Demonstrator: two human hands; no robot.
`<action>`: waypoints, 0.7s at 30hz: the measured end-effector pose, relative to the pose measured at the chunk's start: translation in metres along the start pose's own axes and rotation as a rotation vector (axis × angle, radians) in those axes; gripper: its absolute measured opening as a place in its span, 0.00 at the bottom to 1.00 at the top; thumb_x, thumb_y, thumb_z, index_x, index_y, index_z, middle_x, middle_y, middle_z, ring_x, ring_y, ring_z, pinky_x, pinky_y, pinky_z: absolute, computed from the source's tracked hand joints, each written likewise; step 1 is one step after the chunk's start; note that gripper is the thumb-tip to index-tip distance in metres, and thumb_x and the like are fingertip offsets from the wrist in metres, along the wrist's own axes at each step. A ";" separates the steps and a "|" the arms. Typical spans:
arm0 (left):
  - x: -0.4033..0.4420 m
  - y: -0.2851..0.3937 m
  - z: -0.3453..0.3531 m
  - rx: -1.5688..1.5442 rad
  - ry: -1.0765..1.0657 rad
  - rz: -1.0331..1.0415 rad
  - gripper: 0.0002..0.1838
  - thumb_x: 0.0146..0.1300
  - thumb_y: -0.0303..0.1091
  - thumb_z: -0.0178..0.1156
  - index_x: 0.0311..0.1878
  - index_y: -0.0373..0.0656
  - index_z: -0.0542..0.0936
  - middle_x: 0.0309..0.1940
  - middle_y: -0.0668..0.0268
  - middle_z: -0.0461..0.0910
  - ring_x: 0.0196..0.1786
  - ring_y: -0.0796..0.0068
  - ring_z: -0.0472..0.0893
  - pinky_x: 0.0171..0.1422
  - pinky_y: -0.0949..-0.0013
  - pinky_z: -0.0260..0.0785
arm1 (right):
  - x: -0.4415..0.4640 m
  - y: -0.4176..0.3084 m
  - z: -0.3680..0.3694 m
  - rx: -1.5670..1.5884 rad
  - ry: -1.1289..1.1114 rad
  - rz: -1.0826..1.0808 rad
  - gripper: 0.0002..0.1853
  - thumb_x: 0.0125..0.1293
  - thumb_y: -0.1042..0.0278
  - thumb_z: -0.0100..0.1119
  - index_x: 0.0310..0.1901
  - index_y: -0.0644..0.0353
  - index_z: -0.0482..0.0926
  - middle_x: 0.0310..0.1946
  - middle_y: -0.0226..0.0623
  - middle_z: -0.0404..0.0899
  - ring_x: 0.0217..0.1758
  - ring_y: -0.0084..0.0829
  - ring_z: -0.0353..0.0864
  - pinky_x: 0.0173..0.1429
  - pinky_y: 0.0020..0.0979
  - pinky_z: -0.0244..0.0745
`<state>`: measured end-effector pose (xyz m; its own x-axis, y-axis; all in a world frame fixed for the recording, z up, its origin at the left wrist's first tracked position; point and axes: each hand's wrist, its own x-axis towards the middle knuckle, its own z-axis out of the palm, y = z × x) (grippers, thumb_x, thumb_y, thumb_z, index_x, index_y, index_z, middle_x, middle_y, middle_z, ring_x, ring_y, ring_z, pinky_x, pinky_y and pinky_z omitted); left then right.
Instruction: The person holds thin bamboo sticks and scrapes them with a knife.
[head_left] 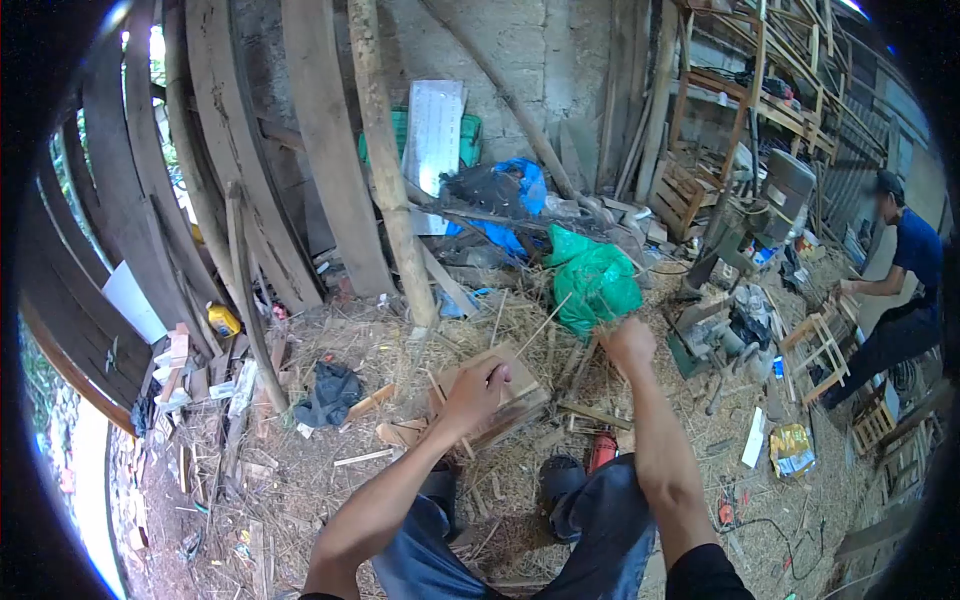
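Observation:
My left hand (478,395) is closed over a wooden box-like piece (515,400) on the littered ground in front of my feet. A small dark spot shows between its thumb and fingers, but I cannot make out what it is. Thin wooden sticks (542,328) rise at a slant beside the piece. To the right, my right hand (628,348) is raised with its fingers curled closed; whatever they may hold is hidden. Just behind that hand lies a shiny green plastic bag (590,280).
A red cylindrical object (603,452) lies by my right foot. A wooden pole (385,160) stands ahead, and a black plastic bag (330,393) lies to the left. At right are a machine (770,200), a wooden frame (815,355) and another person (900,270) bending over. Shavings and offcuts cover the ground.

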<state>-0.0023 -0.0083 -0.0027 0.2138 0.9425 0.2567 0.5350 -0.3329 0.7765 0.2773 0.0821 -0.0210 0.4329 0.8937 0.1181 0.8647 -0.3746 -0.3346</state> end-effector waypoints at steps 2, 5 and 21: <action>-0.002 -0.012 -0.007 -0.013 0.018 -0.036 0.12 0.67 0.36 0.51 0.41 0.38 0.78 0.31 0.58 0.80 0.35 0.59 0.80 0.41 0.62 0.69 | -0.008 -0.003 0.000 0.020 -0.002 -0.029 0.14 0.55 0.59 0.59 0.32 0.65 0.82 0.33 0.53 0.82 0.39 0.49 0.83 0.43 0.43 0.79; 0.005 -0.023 -0.007 0.001 0.150 0.061 0.10 0.66 0.34 0.50 0.39 0.40 0.78 0.24 0.56 0.78 0.28 0.55 0.78 0.35 0.62 0.68 | -0.017 -0.016 0.006 0.128 0.010 -0.181 0.14 0.55 0.59 0.59 0.30 0.63 0.82 0.31 0.54 0.81 0.39 0.49 0.82 0.44 0.43 0.78; 0.020 -0.008 -0.003 -0.103 0.107 0.051 0.10 0.67 0.34 0.50 0.37 0.38 0.77 0.26 0.58 0.78 0.26 0.65 0.76 0.35 0.65 0.67 | -0.049 -0.068 -0.006 -0.086 0.055 -0.395 0.11 0.57 0.66 0.51 0.26 0.61 0.82 0.29 0.50 0.82 0.33 0.47 0.84 0.37 0.42 0.79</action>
<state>-0.0046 0.0136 -0.0020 0.1471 0.9240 0.3531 0.4379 -0.3809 0.8144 0.1990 0.0618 0.0013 0.0740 0.9594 0.2722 0.9844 -0.0265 -0.1741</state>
